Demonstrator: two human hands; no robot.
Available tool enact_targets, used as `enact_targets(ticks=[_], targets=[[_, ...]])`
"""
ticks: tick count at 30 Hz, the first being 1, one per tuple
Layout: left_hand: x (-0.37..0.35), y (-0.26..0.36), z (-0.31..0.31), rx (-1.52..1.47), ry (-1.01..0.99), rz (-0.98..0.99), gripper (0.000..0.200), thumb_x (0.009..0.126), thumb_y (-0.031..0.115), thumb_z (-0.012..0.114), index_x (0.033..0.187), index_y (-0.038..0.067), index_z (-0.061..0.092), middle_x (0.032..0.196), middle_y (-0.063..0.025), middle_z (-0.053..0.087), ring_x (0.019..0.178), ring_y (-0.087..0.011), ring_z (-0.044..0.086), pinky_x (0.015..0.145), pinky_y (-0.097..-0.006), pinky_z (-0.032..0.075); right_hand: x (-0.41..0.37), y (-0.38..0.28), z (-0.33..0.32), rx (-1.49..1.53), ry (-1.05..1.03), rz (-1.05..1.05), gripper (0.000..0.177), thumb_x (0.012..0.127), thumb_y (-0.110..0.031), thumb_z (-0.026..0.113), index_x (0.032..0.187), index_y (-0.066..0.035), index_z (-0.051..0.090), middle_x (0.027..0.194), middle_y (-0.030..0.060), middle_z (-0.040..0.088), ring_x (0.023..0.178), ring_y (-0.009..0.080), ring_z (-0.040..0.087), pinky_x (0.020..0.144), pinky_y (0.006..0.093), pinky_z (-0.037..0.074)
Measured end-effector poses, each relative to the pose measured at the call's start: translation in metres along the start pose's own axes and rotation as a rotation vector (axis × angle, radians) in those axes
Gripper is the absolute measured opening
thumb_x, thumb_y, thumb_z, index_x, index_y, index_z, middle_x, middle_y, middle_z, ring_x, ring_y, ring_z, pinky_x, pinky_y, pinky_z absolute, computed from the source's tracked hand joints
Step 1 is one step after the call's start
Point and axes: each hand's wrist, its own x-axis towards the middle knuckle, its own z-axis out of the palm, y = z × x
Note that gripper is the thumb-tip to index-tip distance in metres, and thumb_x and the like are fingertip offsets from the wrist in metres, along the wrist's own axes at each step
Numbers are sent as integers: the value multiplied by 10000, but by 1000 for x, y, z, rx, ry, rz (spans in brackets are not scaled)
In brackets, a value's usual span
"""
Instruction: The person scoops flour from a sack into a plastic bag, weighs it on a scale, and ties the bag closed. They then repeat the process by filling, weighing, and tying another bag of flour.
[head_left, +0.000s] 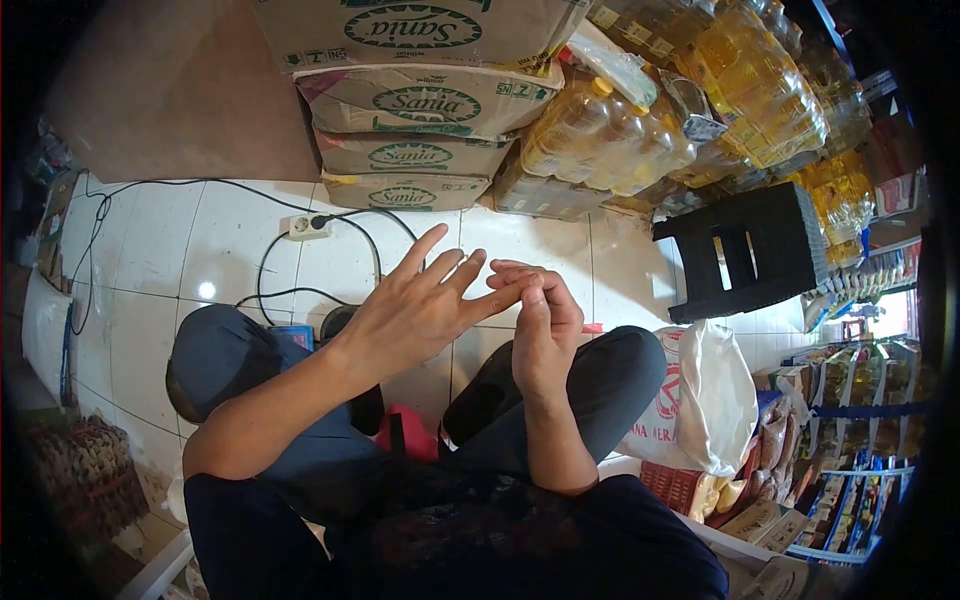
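White glazed floor tiles point(140, 250) run under a seated person. At 10 o'clock a socket block point(308, 226) with black cable lies flat, clear of the legs. Printed cardboard cartons point(420, 105) stand at 12 o'clock, stacked square for stability. At centre the left hand point(410, 315) is held flat and empty, fingers spread apart, seemingly offered for attention. The right hand point(545, 325), touching it at its 3 o'clock, curls its fingers closed on one left fingertip. Clear oil bottles point(610, 135) and a black slatted plastic stool point(745, 250) sit at 2 o'clock.

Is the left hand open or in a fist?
Open: the left hand has its fingers stretched and spread apart; the right hand pinches one fingertip.
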Motion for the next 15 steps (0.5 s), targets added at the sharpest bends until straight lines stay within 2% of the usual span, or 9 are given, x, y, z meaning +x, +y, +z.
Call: enact_targets(ticks=[8, 15], targets=[[-1, 0, 0, -9, -36, -16, 560, 867, 179, 525, 1405, 284, 408, 1086, -128, 623, 951, -201, 598, 1068, -473, 330, 2, -1, 3, 168, 6, 0, 261, 990, -170, 415, 965, 27, 586, 960, 150, 642, 989, 235, 581, 946, 370, 399], [-3, -1, 0, -28, -20, -10, 528, 851, 167, 551, 1363, 263, 467, 1084, -129, 615, 971, -213, 595, 1089, -473, 305, -1, 3, 4, 16, 45, 36, 184, 969, -130, 486, 935, 27, 577, 929, 133, 643, 929, 202, 597, 878, 322, 445]])
